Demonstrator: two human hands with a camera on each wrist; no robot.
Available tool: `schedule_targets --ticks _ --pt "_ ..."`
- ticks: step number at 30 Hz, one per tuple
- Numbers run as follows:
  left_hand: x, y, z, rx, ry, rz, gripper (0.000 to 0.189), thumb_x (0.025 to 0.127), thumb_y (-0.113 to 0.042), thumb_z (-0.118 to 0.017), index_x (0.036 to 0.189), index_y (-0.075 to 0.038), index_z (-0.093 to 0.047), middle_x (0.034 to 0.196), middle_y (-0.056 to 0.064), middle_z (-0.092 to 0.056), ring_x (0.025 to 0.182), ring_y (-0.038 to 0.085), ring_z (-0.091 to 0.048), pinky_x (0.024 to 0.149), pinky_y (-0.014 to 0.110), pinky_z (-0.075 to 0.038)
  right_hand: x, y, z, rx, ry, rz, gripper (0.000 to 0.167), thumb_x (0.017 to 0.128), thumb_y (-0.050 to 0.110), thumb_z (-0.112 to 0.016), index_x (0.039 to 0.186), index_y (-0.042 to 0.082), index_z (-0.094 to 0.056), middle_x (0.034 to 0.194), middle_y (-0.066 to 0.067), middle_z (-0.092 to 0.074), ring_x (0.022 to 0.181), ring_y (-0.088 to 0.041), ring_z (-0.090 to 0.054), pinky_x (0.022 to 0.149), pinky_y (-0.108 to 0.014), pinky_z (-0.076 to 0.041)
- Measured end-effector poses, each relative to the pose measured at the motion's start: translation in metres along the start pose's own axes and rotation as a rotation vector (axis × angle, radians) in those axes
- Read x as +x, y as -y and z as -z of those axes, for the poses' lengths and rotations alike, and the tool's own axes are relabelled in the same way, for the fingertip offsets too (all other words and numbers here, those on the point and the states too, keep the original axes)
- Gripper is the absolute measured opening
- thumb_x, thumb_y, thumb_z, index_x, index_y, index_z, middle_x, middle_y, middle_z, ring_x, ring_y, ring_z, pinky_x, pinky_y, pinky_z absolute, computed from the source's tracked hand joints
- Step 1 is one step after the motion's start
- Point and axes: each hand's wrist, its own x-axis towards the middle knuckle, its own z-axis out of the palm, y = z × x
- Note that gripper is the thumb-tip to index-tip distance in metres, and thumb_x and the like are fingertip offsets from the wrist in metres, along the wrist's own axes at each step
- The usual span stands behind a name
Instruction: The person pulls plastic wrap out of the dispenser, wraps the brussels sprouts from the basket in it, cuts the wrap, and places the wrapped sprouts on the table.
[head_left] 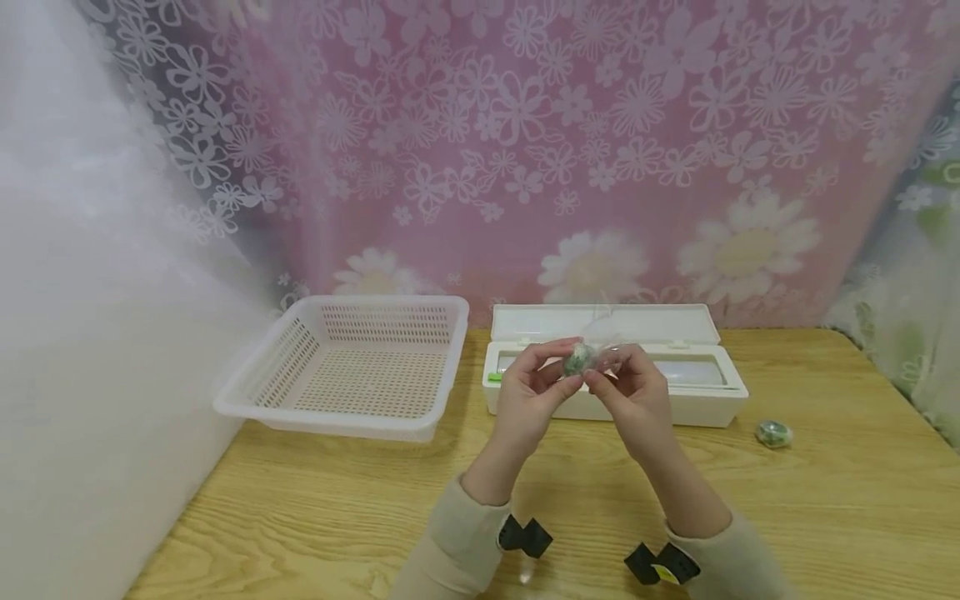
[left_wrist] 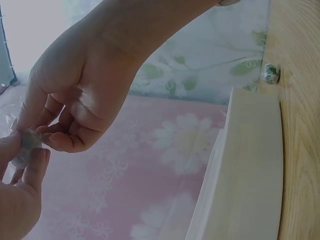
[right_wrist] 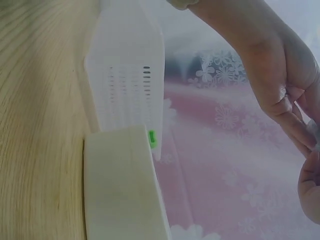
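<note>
Above the front of a white cling film dispenser [head_left: 615, 407], both hands meet at a small round green-and-white object [head_left: 578, 360] wrapped in clear film. My left hand [head_left: 525, 402] holds it between thumb and fingers. My right hand [head_left: 645, 404] pinches the loose film [head_left: 609, 354] at its right side, with the thumb close to the left thumb. In the left wrist view the wrapped object [left_wrist: 29, 145] is partly covered by fingers. Only an edge of it shows in the right wrist view. What lies inside the film cannot be made out exactly.
A white perforated plastic basket [head_left: 367, 379] stands on the wooden table [head_left: 585, 492], left of the dispenser. The dispenser's lid [head_left: 600, 321] is raised, showing a film roll [head_left: 686, 372]. A similar wrapped green-and-white piece [head_left: 773, 433] lies to the right. A flowered curtain [head_left: 465, 167] hangs behind.
</note>
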Motion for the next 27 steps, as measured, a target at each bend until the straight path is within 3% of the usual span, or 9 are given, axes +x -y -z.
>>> schedule_targets --ticks 5,9,13,20,27 --pt "0.0 -0.002 0.004 0.071 0.085 0.045 0.044 0.082 0.015 -0.05 0.124 0.009 -0.039 0.119 0.024 -0.044 0.103 0.029 -0.053 0.078 0.025 -0.047 0.003 0.004 0.003 -0.027 0.005 -0.072 0.024 0.079 -0.015 -0.055 0.097 0.001 -0.059 0.092 -0.002 -0.054 0.078 -0.011 -0.049 0.063 -0.017 -0.045" --pt "0.001 -0.001 0.007 0.181 0.077 0.069 0.038 0.083 0.007 -0.055 0.12 0.006 -0.048 0.116 0.02 -0.05 0.081 0.018 -0.062 0.064 0.024 -0.05 0.004 0.003 0.005 0.002 0.042 -0.061 0.02 0.079 -0.013 -0.056 0.089 0.003 -0.061 0.088 -0.002 -0.054 0.076 -0.01 -0.05 0.062 -0.018 -0.046" --pt "0.0 -0.003 0.008 0.2 0.049 0.099 0.037 0.082 0.001 -0.059 0.119 0.002 -0.051 0.11 0.015 -0.054 0.06 0.008 -0.062 0.049 0.022 -0.046 0.004 0.0 0.006 0.032 0.081 -0.029 0.018 0.081 -0.007 -0.057 0.094 0.003 -0.062 0.091 -0.003 -0.054 0.082 -0.012 -0.051 0.066 -0.02 -0.048" --pt "-0.001 -0.005 0.007 0.16 0.086 0.059 0.034 0.084 0.0 -0.056 0.118 0.004 -0.05 0.101 0.023 -0.056 0.07 0.009 -0.063 0.057 0.039 -0.051 0.002 -0.004 0.007 -0.026 0.034 0.002 0.013 0.079 0.014 -0.062 0.089 0.006 -0.065 0.092 -0.001 -0.054 0.085 -0.012 -0.051 0.062 -0.018 -0.048" --pt "-0.002 -0.003 0.004 0.184 0.09 0.005 0.034 0.08 0.004 -0.06 0.112 0.008 -0.052 0.099 0.026 -0.056 0.069 0.01 -0.062 0.055 0.024 -0.049 0.002 -0.005 0.004 0.143 0.028 0.09 0.007 0.079 0.003 -0.061 0.081 -0.003 -0.061 0.087 -0.005 -0.051 0.08 -0.014 -0.052 0.061 -0.019 -0.048"
